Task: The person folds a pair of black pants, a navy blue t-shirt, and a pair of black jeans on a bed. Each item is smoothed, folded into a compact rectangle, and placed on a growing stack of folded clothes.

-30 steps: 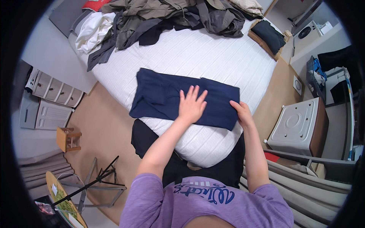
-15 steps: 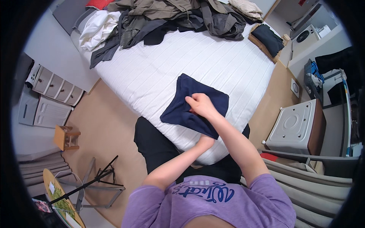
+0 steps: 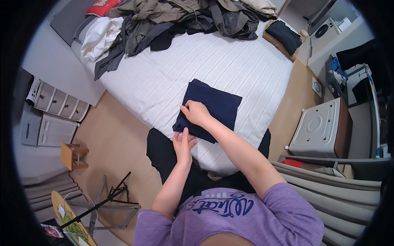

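Note:
A navy garment (image 3: 217,98), folded into a rough square, lies flat near the front edge of the white bed (image 3: 160,74). On its left part rests my right hand (image 3: 196,113), fingers curled closed against the fabric. Beside the garment's near left corner is my left hand (image 3: 183,146), its fingers spread and the thumb close to the cloth's edge. Nothing shows in the left palm. Some fingertips of the right hand are hidden under the hand.
Grey and olive clothes (image 3: 164,20) are heaped along the bed's far side, next to a white cloth (image 3: 100,39). Folded dark clothes (image 3: 284,36) sit at the far right corner. A tripod (image 3: 106,192) and wooden stool (image 3: 74,156) stand left; a white-topped low table (image 3: 314,127) stands right.
The navy garment has been smoothed from a crumpled shape into a flatter square. My left hand came out from under its near edge to the left, and my right hand shifted left.

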Tool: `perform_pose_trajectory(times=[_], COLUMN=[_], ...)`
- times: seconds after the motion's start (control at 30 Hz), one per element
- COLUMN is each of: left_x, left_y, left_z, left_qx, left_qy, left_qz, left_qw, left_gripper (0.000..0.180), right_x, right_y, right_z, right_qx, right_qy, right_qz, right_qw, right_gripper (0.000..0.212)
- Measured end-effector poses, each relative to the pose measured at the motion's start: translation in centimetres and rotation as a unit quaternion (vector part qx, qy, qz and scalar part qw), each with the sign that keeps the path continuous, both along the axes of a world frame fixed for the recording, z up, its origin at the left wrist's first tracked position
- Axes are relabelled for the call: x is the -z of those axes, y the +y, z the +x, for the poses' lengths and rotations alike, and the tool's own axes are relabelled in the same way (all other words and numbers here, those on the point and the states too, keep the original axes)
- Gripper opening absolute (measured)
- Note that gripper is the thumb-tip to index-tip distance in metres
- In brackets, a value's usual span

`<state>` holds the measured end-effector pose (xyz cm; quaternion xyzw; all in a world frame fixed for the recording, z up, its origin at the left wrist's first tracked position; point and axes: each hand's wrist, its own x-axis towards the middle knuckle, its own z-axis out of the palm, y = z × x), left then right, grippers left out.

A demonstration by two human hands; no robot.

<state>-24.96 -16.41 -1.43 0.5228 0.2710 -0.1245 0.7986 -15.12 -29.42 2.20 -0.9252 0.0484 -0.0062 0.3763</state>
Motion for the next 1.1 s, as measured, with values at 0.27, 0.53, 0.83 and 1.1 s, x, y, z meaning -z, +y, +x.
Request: perform_pose_trajectory(times=[0.27, 0.53, 0.83, 1.1], left_x=[-3.4, -11.4, -5.9, 1.6], left_y=[-0.3, -1.7, -0.5, -5.5], left_z=[3.3, 3.2, 3.9, 10.1], left_qx=[0.087, 0.038, 0.088, 0.268], left_qy=[-0.275, -0.547, -0.446, -0.355], left_qz=[0.198, 0.350, 0.324, 0.362], left_qw=[0.937, 0.759, 0.830, 0.819], left_gripper=[0.011, 0.075, 0.059, 0.058], right_x=[-1.5, -9.9, 0.4, 3.4], right_y=[-0.3, -9.9, -22.4, -24.8], right_z=[-10.4, -10.1, -11.5, -9.5], right_qx=[-0.032, 0.138, 0.260, 0.272], right_qy=[-0.157, -0.051, 0.092, -0.053], right_qz=[-0.139, 0.494, 0.311, 0.044], right_qw=[0.977, 0.857, 0.910, 0.960], right_gripper=[0.075, 0.029, 0.048, 0.055])
